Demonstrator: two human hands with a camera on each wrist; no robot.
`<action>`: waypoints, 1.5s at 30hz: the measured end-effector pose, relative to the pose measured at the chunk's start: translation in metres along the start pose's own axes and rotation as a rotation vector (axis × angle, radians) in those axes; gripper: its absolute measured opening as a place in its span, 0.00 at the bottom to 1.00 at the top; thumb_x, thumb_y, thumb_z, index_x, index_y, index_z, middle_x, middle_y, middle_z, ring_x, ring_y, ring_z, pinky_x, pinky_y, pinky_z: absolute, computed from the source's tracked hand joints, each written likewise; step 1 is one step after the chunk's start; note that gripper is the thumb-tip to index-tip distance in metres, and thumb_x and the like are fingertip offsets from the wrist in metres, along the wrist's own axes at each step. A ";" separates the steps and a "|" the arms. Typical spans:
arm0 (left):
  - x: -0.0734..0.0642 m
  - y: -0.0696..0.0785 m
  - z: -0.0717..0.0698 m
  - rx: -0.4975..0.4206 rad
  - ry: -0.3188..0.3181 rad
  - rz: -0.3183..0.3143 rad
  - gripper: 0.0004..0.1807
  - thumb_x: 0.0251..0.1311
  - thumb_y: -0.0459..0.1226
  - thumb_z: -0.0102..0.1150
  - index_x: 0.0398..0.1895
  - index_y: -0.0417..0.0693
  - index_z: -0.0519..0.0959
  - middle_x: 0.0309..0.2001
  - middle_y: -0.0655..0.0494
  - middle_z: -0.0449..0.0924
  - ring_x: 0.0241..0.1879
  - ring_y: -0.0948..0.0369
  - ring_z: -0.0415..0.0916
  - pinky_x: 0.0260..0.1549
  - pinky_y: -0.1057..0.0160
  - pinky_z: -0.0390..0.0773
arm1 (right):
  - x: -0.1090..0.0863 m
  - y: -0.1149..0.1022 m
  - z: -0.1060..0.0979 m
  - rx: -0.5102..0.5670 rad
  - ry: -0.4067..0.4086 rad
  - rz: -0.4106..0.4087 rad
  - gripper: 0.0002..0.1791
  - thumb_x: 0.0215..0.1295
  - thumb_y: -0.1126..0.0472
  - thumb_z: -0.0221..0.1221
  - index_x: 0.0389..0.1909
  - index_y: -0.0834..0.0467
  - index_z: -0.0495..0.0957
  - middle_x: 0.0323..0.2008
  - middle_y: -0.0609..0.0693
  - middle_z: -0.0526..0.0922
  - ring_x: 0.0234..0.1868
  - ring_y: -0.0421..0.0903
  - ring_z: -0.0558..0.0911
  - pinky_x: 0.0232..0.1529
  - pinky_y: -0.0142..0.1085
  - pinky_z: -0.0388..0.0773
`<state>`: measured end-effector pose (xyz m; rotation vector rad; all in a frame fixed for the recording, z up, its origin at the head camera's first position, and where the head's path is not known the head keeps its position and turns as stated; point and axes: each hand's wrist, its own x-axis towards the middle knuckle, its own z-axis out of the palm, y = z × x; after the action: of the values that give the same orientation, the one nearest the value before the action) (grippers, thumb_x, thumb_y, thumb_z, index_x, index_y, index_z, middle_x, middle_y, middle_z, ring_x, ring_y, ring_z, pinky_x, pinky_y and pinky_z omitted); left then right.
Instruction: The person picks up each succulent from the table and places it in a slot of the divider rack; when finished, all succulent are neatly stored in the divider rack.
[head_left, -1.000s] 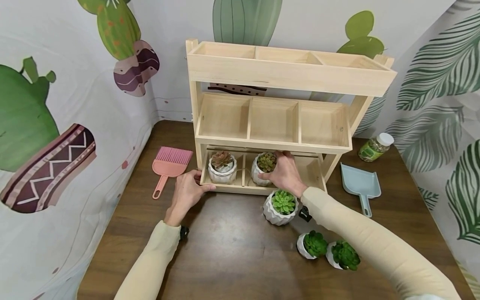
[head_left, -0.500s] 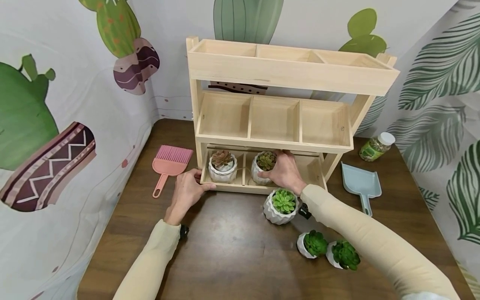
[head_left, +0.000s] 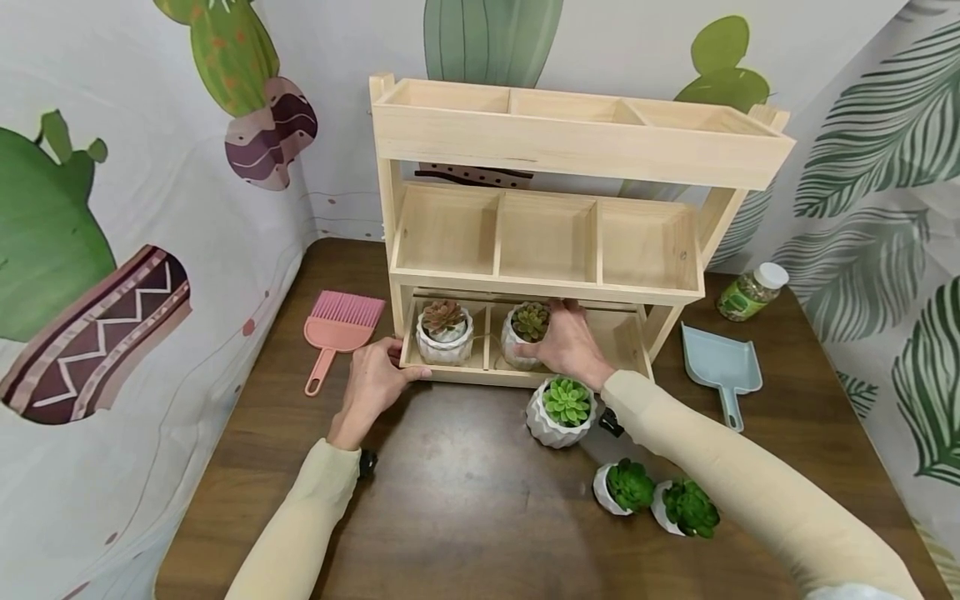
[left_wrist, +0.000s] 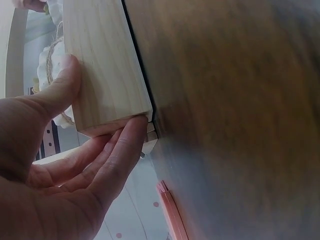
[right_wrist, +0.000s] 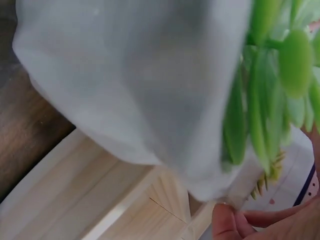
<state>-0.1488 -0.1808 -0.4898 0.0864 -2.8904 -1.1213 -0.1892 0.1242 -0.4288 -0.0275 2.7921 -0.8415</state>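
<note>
My right hand (head_left: 572,340) grips a white potted succulent (head_left: 531,323) with green-brown leaves, standing in the bottom tier's middle compartment of a wooden plant shelf (head_left: 525,292). Its far fingers are partly hidden in the head view. With thumb and fingers, my left hand (head_left: 377,379) holds the front left corner of the bottom tier; the left wrist view shows the thumb (left_wrist: 67,80) at the front board (left_wrist: 105,65). A reddish-brown succulent in a white pot (head_left: 445,333) occupies the left compartment. Below my right wrist, a bright green succulent in a ribbed pot (head_left: 561,414) stands on the table.
Two small dark green potted succulents (head_left: 624,487) sit under my right forearm. At the left lies a pink brush (head_left: 341,329). On the right are a blue dustpan (head_left: 722,362) and a lidded jar (head_left: 752,292). The middle tier (head_left: 547,242) overhangs the bottom one.
</note>
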 end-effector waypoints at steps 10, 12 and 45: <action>0.000 0.001 0.000 0.005 0.001 0.006 0.31 0.50 0.46 0.88 0.52 0.35 0.87 0.42 0.38 0.93 0.45 0.43 0.90 0.47 0.43 0.84 | -0.017 0.001 -0.017 0.034 0.022 -0.071 0.54 0.62 0.38 0.77 0.81 0.58 0.66 0.42 0.63 0.85 0.29 0.54 0.83 0.46 0.51 0.85; 0.000 0.001 0.000 0.004 0.001 0.009 0.31 0.51 0.46 0.88 0.52 0.35 0.87 0.42 0.38 0.93 0.45 0.43 0.90 0.47 0.43 0.84 | -0.020 0.002 -0.021 0.034 0.037 -0.107 0.55 0.63 0.38 0.77 0.84 0.54 0.63 0.60 0.67 0.85 0.46 0.62 0.89 0.61 0.57 0.83; -0.001 0.001 0.001 0.013 -0.009 0.009 0.33 0.52 0.45 0.87 0.54 0.33 0.86 0.44 0.36 0.93 0.46 0.43 0.90 0.48 0.43 0.85 | -0.110 0.040 -0.021 -0.060 0.051 -0.127 0.59 0.52 0.37 0.82 0.75 0.70 0.69 0.73 0.71 0.71 0.72 0.69 0.72 0.68 0.66 0.77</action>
<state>-0.1483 -0.1790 -0.4899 0.0694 -2.9031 -1.1050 -0.0847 0.1784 -0.4108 -0.1982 2.8881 -0.7974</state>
